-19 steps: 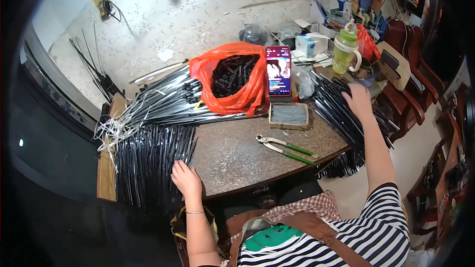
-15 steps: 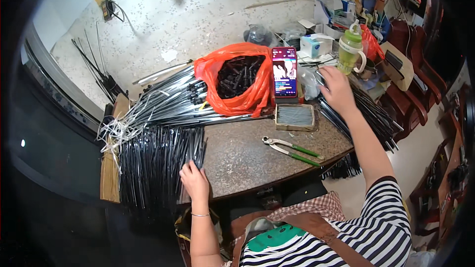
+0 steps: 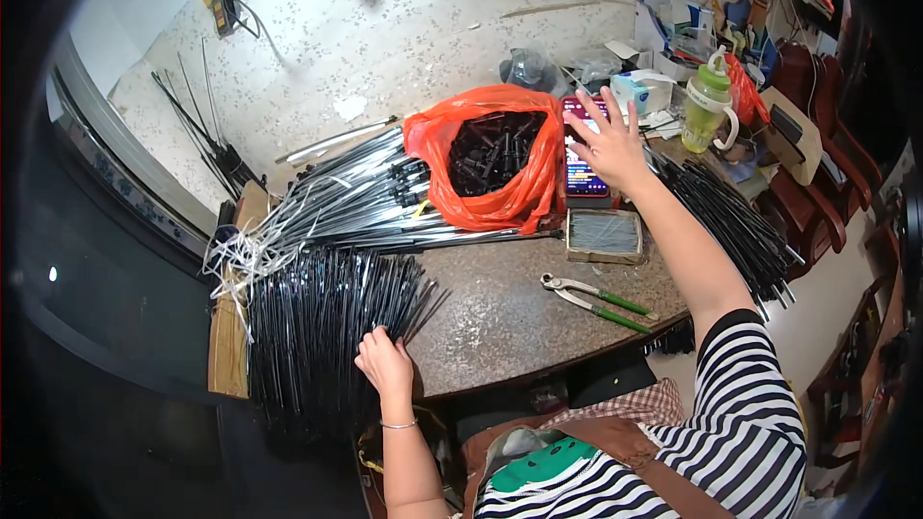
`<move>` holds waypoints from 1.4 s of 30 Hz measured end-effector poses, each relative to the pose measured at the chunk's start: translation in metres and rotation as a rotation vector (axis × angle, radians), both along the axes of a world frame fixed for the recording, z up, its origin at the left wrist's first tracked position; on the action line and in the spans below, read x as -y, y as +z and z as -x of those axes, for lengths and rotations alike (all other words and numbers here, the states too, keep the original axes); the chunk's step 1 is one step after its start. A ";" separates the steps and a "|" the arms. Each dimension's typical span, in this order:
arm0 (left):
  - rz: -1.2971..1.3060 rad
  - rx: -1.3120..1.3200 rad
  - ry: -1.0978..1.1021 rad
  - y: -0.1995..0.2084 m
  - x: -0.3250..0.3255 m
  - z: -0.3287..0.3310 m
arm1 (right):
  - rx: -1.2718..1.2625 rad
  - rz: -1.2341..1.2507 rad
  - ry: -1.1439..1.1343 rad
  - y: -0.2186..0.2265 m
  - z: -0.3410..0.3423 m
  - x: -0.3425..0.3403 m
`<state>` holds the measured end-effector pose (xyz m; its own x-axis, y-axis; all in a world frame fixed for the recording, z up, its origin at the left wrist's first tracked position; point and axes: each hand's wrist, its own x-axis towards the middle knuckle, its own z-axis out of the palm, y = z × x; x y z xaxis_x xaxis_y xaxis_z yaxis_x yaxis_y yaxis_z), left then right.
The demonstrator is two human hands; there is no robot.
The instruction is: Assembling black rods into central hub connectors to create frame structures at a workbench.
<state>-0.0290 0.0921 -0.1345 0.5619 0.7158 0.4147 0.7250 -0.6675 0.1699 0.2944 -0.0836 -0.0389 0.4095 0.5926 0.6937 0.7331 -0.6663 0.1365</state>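
My left hand [image 3: 385, 363] rests at the right edge of a thick bundle of thin black rods [image 3: 312, 327]. Its fingers are curled round a few rods, whose far ends fan out to the right. My right hand [image 3: 612, 149] is open, fingers spread, in front of an upright phone [image 3: 583, 176] with a lit screen. Part of that screen is hidden by the hand, and whether a fingertip touches it I cannot tell. Below the phone sits a small open box of thin grey pins or wires [image 3: 604, 233]. Green-handled pincers [image 3: 596, 303] lie on the tabletop.
An orange plastic bag [image 3: 481, 207] full of small black parts stands behind, beside long silvery rods [image 3: 356, 202] tied with white strips. More black rods [image 3: 735, 226] lie at the right. A green-lidded bottle [image 3: 707, 106] and a tissue box [image 3: 641, 91] stand at the back right.
My right hand has moved left from the right-hand rods to the phone, its fingers spreading. At my left hand, several rod ends now splay rightward. The whole view has shifted slightly.
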 end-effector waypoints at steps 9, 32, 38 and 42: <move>0.003 0.018 -0.054 -0.005 0.009 0.002 | -0.283 -0.292 0.507 -0.013 0.072 0.045; 0.627 0.904 -0.485 0.112 0.029 -0.033 | -0.673 0.243 0.360 -0.071 0.119 0.100; 1.164 0.957 -1.093 0.086 0.069 -0.056 | -0.737 0.001 0.718 -0.036 0.128 0.082; 0.759 0.297 -1.274 0.075 0.099 -0.082 | -1.448 -0.815 1.366 -0.007 0.171 0.049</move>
<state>0.0527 -0.0067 -0.0596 0.9179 -0.0804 0.3885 -0.3753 -0.4939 0.7844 0.1232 -0.1331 -0.0458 0.4346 0.7094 0.5549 -0.0204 0.6237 -0.7814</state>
